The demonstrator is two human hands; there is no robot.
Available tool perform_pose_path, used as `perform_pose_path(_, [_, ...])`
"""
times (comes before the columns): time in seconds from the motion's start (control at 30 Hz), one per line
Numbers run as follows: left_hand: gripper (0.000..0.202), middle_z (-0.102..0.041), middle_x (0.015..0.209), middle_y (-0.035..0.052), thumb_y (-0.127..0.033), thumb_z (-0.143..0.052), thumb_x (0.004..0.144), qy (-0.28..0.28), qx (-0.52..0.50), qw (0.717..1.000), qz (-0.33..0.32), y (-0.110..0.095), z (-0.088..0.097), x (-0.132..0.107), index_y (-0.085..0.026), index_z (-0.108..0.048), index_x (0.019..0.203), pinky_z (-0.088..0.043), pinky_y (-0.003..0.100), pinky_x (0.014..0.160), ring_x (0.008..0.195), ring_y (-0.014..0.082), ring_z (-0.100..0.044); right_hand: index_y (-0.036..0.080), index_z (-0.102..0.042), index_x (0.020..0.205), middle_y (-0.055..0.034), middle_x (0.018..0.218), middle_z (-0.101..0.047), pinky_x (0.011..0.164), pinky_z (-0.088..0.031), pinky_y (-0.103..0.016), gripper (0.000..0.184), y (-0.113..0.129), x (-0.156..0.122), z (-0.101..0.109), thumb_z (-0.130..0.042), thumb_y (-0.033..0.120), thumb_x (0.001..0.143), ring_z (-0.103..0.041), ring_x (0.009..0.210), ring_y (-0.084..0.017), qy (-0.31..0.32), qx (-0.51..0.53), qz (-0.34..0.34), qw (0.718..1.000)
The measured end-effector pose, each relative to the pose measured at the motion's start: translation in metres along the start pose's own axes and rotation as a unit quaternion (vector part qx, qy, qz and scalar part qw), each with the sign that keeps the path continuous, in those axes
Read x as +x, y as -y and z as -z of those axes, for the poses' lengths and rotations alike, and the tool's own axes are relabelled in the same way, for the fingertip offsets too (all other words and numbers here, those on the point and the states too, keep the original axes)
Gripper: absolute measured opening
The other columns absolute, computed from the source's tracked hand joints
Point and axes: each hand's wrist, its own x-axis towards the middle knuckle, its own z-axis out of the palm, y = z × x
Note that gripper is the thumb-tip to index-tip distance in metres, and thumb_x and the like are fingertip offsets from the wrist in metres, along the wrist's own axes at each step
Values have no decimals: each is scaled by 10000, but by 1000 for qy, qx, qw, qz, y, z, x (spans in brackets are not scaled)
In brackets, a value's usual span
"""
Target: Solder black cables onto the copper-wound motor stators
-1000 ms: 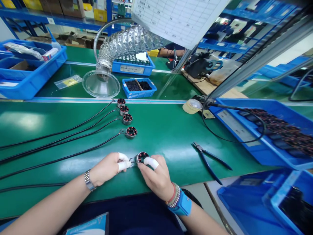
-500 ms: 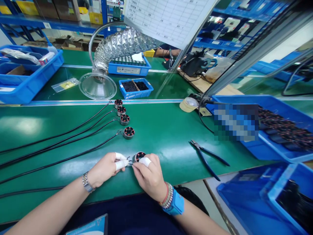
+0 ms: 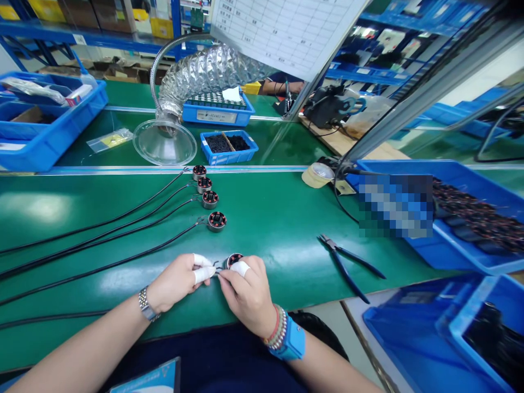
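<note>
A small round motor coil point(image 3: 233, 258) with red windings lies on the green belt point(image 3: 270, 218) near the front edge. My right hand point(image 3: 245, 295), white cots on its fingertips, is closed over the coil and pinches its thin wire leads. My left hand point(image 3: 178, 281), also with white finger cots, pinches the end of a black cable point(image 3: 53, 315) right beside the coil. Beyond them, several more coils point(image 3: 216, 221) lie in a row, each joined to a black cable point(image 3: 102, 222) that runs off to the left.
Blue-handled pliers point(image 3: 347, 267) lie on the belt to the right. A blue tray point(image 3: 458, 213) of dark parts stands at right, a tape roll point(image 3: 317, 174) beside it. Farther back are a clear fume hood point(image 3: 166, 142), small blue bins point(image 3: 229, 146) and a blue crate point(image 3: 45, 117).
My right hand has slid left over the coil, from gripping its rim to pinching the leads. My left hand has stayed in place.
</note>
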Motion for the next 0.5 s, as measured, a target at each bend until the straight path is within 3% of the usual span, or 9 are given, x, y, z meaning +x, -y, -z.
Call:
perform_pose_path(0.23, [237, -369, 478, -64, -351, -505, 732, -1, 13, 1000, 3, -5, -1, -1, -148, -498, 610, -194, 210, 430, 439, 65, -271, 152, -601, 825, -55, 701, -543, 669, -354, -339, 64, -2, -3, 4, -548, 126, 798, -453, 739, -184, 7, 23, -23, 999])
perform_pose_path(0.5, [207, -363, 473, -71, -303, -500, 714, -18, 35, 999, -19, -7, -4, -2, -150, -491, 574, -213, 212, 453, 449, 67, -266, 147, -557, 676, -45, 667, -519, 663, -346, -339, 98, 6, 4, -6, -522, 116, 762, -447, 718, -178, -14, 7, -53, 998])
